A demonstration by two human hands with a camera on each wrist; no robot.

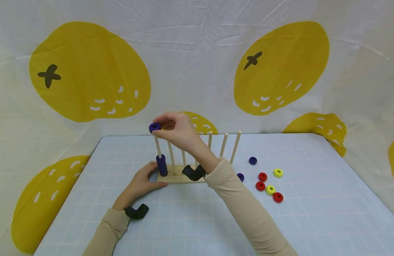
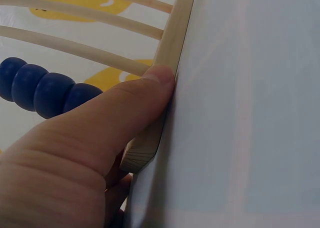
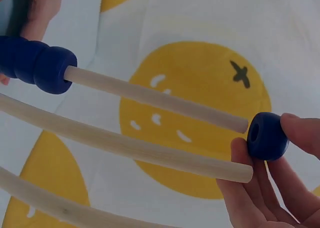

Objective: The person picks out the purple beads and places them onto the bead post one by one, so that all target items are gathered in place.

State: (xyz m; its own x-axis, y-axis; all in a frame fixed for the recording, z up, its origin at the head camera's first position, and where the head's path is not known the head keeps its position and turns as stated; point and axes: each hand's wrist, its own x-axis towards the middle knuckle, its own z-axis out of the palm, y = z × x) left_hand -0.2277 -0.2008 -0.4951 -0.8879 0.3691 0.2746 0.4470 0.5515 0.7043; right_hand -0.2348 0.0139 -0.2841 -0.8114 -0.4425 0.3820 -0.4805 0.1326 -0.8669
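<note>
My right hand (image 1: 181,131) pinches a dark blue bead (image 3: 268,136) between thumb and fingers. In the right wrist view the bead is right at the tip of the leftmost peg (image 3: 160,100), its hole facing the peg. Lower on that peg sits a stack of several blue beads (image 1: 162,165). The wooden base (image 1: 181,179) with its row of upright pegs stands on the table. With its thumb along the front edge and its fingers behind, my left hand (image 1: 142,181) grips the left end of the base (image 2: 142,150).
Right of the base lie loose beads: a blue bead (image 1: 253,160), another blue bead (image 1: 241,177) partly behind my right sleeve, several red beads (image 1: 260,186) and two yellow beads (image 1: 278,173). A white cloth with yellow fruit print (image 1: 197,71) hangs behind the table (image 1: 312,213).
</note>
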